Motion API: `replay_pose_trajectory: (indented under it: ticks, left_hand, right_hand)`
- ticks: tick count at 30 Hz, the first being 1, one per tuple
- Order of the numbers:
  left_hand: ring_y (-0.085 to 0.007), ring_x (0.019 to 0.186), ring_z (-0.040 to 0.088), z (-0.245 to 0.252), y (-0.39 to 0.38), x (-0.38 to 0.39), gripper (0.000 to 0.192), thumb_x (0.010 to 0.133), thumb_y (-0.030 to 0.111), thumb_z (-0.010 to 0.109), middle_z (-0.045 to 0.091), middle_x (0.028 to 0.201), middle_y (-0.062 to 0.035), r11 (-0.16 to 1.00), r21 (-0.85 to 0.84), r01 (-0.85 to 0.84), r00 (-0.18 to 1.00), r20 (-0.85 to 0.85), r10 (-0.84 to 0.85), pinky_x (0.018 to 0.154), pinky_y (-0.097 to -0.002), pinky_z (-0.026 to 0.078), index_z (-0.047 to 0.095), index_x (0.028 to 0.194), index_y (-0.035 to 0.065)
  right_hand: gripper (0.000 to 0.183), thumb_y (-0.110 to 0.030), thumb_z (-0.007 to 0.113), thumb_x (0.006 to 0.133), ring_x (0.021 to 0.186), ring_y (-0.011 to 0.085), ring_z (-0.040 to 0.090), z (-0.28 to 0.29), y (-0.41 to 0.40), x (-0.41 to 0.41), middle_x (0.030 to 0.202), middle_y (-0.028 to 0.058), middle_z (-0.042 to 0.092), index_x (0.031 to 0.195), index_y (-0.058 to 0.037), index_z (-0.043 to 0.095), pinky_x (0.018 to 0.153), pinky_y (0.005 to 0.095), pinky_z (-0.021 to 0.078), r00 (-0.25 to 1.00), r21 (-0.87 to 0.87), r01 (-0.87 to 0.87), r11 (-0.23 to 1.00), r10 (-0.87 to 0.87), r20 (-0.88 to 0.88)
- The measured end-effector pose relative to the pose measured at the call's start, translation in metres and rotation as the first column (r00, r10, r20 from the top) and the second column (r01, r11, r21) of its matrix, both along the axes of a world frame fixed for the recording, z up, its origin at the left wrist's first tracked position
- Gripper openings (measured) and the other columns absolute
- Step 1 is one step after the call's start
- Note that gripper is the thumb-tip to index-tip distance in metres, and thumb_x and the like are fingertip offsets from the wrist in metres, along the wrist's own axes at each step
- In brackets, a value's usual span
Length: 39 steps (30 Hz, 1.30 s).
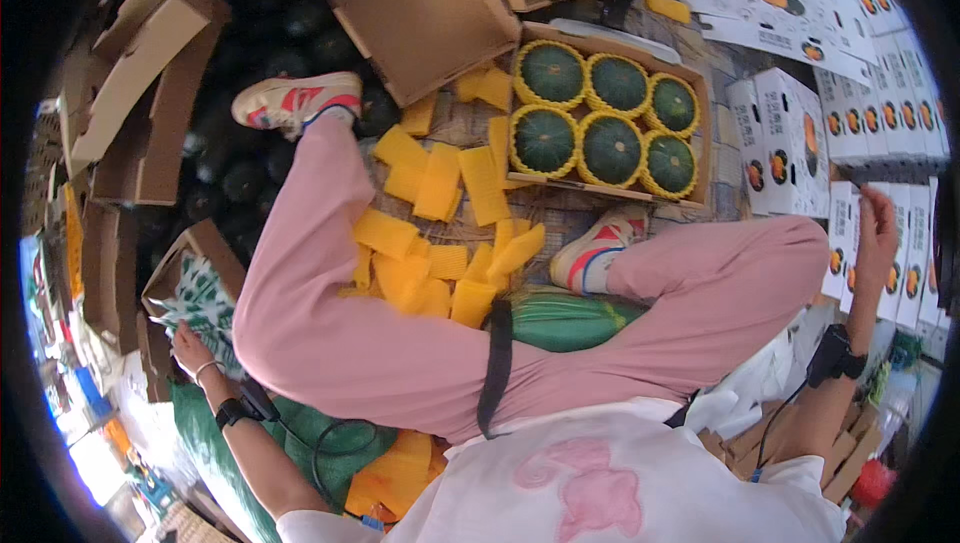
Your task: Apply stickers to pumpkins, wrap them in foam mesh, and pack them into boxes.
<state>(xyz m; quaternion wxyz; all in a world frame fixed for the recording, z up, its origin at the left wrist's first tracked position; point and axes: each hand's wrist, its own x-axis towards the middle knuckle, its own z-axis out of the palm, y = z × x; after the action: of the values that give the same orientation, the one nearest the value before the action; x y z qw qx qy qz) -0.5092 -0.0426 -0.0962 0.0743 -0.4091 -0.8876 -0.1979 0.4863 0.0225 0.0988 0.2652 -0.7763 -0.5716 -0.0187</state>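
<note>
At the left, my left hand (191,351) is at the near edge of a small cardboard box (223,246) full of green-and-white printed packets (201,291). Its fingers touch the packets, but whether they grip one is unclear. My right hand (879,235) is raised at the far right in front of white printed cartons (909,258), fingers loosely bent, with nothing visible in it. Beyond my feet stands an open cardboard carton (703,168) with several dark green kabocha squashes (611,150) in two rows, each in a yellow foam net (579,144).
Yellow foam nets (437,181) lie scattered between my legs. A green stuffed sack (570,321) is beneath me. Many dark squashes (244,183) are heaped at left, beside empty brown cartons (139,85). Another open carton (427,10) stands ahead; folded white cartons (787,138) stand at right.
</note>
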Motion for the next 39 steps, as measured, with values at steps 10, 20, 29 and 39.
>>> replay_pose_trajectory:
  ticks: [10,20,29,39]
  left_hand:
    - [-0.0302,0.092,0.059,0.171,0.071,0.395,0.029,0.066,-0.002,0.065,0.058,0.105,-0.0133,0.348,-0.025,0.937,0.347,-0.026,-0.938,0.08,-0.039,0.048,0.063,0.094,0.0015]
    - [-0.0279,0.109,0.054,0.11,0.017,0.402,0.054,0.084,0.015,0.061,0.052,0.123,-0.0171,0.888,0.391,0.242,0.225,0.868,-0.443,0.084,-0.0397,0.05,0.04,0.13,-0.0026]
    - [-0.0206,0.071,0.065,0.125,0.005,0.439,0.021,0.092,0.015,0.055,0.066,0.085,-0.0162,0.852,0.303,0.428,0.194,0.89,-0.414,0.065,-0.0297,0.054,0.058,0.094,-0.0055]
    - [-0.017,0.061,0.05,0.133,0.033,0.51,0.008,0.087,0.003,0.056,0.052,0.071,-0.0092,0.622,0.3,0.723,0.227,0.747,-0.625,0.06,-0.0263,0.042,0.057,0.082,-0.0032]
  right_hand:
    - [0.049,-0.023,0.062,0.085,0.105,0.0186,0.054,-0.07,0.046,-0.364,0.117,0.0111,0.056,0.126,0.0006,0.047,0.084,0.0316,0.0472,-0.263,0.239,-0.786,0.571,0.041,-0.964]
    - [0.035,0.002,0.053,0.085,0.093,0.0173,0.062,-0.129,0.036,-0.318,0.109,0.0108,0.062,0.12,0.0038,0.051,0.082,0.0296,0.0514,-0.411,0.039,-0.563,0.826,-0.238,-0.88]
    - [0.047,-0.009,0.062,0.085,0.103,0.0268,0.056,-0.126,0.014,-0.32,0.115,0.0171,0.057,0.127,0.003,0.045,0.084,0.0346,0.0474,0.757,-0.024,-0.559,0.828,0.499,-0.421]
    - [0.024,-0.006,0.067,0.079,0.088,0.0213,0.061,-0.099,-0.009,-0.307,0.098,0.01,0.066,0.102,0.0011,0.064,0.078,0.0308,0.048,0.13,0.321,-0.755,0.572,0.61,-0.781]
